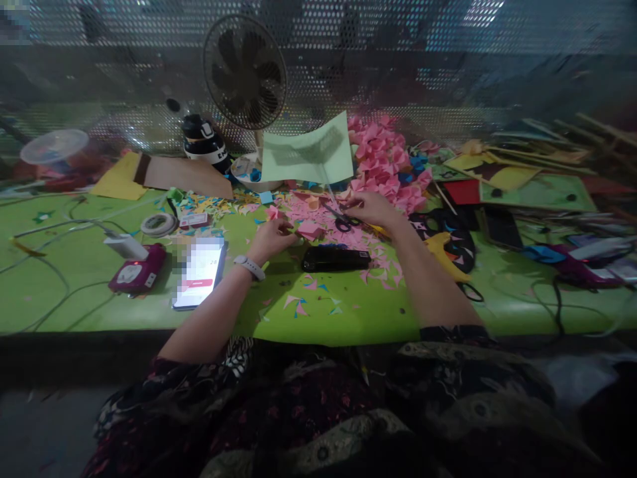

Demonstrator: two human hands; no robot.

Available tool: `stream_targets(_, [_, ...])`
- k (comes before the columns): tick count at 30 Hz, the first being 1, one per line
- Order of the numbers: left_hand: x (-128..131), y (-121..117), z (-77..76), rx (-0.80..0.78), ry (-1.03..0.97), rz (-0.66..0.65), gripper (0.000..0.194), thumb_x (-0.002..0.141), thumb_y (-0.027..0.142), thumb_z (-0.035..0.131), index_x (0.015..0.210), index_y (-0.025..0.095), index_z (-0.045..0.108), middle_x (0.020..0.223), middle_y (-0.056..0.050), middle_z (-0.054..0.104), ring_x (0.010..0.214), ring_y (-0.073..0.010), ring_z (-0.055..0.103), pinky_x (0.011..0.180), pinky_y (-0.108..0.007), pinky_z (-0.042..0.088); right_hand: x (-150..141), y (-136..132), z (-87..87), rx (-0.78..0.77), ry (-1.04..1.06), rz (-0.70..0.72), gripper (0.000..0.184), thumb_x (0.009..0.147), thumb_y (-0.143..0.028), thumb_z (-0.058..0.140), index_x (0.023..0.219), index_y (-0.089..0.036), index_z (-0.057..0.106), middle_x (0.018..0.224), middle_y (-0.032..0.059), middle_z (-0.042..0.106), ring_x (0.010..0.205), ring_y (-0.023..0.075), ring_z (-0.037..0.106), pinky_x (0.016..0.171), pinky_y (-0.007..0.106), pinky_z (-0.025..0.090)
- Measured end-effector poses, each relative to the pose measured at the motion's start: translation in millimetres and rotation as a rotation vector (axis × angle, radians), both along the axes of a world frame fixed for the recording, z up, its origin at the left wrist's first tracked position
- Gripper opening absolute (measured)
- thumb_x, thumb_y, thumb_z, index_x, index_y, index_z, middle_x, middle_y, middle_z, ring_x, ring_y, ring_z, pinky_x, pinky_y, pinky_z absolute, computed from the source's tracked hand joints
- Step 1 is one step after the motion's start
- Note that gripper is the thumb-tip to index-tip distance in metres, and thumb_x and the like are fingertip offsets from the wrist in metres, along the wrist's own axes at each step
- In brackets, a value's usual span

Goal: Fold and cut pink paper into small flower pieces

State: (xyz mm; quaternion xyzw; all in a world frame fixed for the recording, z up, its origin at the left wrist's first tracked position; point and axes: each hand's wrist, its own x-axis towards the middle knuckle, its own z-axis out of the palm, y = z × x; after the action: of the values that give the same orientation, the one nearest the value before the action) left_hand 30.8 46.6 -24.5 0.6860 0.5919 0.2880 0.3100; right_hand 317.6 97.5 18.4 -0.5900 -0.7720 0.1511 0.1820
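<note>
My left hand (271,239), with a pale watch band at the wrist, rests low over the green tabletop. Its fingers are bent and the thumb stands apart from them; no object shows between them. Close to its fingertips lie a folded pink paper piece (311,230) and a smaller pink bit (273,212). My right hand (372,209) reaches in over pink scraps with its fingers drawn together; what they pinch is too small to make out. Just below those fingers are dark-handled scissors (343,219). A black stapler (336,259) lies between my forearms.
Behind my hands stand a light green sheet (308,153) and a heap of pink folded pieces (385,156). A lit phone (202,272) and a purple power adapter (138,269) with cables lie left. A fan (245,72) stands behind. Paper and sticks crowd the right.
</note>
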Motion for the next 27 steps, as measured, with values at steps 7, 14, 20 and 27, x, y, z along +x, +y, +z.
stream_targets(7, [1,-3,2.5,-0.052,0.083,-0.072,0.031,0.071,0.036,0.077,0.093,0.015,0.071,0.071,-0.003,0.067,0.063,-0.0152,0.058,0.059,-0.027,0.041,-13,1,-4.9,-0.039,-0.359,0.152,0.035,0.075,-0.034,0.070,0.106,-0.017,0.073,0.104,0.0105,0.072,0.097,0.0269,0.063,0.074,0.031,0.044])
stream_targets(14, [0,-2,5.2,0.117,0.093,0.068,0.021,0.081,0.032,0.066,0.094,0.017,0.073,0.080,-0.004,0.070,0.069,-0.0159,0.060,0.062,-0.028,0.042,-11,-7,6.7,-0.062,-0.332,0.187,0.038,0.077,-0.027,0.066,0.113,-0.016,0.071,0.109,0.0102,0.071,0.097,0.0246,0.064,0.076,0.030,0.043])
stream_targets(20, [-5,5,2.6,0.263,0.142,0.157,0.022,0.084,0.026,0.061,0.101,0.017,0.071,0.090,-0.006,0.070,0.079,-0.0173,0.060,0.072,-0.028,0.046,-2,-23,34.0,-0.128,-0.424,-0.029,0.021,0.079,-0.029,0.066,0.095,-0.018,0.074,0.092,0.0065,0.075,0.085,0.0228,0.066,0.066,0.029,0.041])
stream_targets(27, [-7,7,-4.3,0.167,0.152,0.152,0.024,0.079,0.026,0.065,0.101,0.018,0.069,0.093,-0.006,0.071,0.074,-0.0170,0.061,0.068,-0.028,0.044,-17,-19,20.1,-0.163,-0.303,0.021,0.036,0.078,-0.023,0.067,0.114,-0.019,0.070,0.106,0.0081,0.074,0.091,0.0243,0.067,0.072,0.030,0.046])
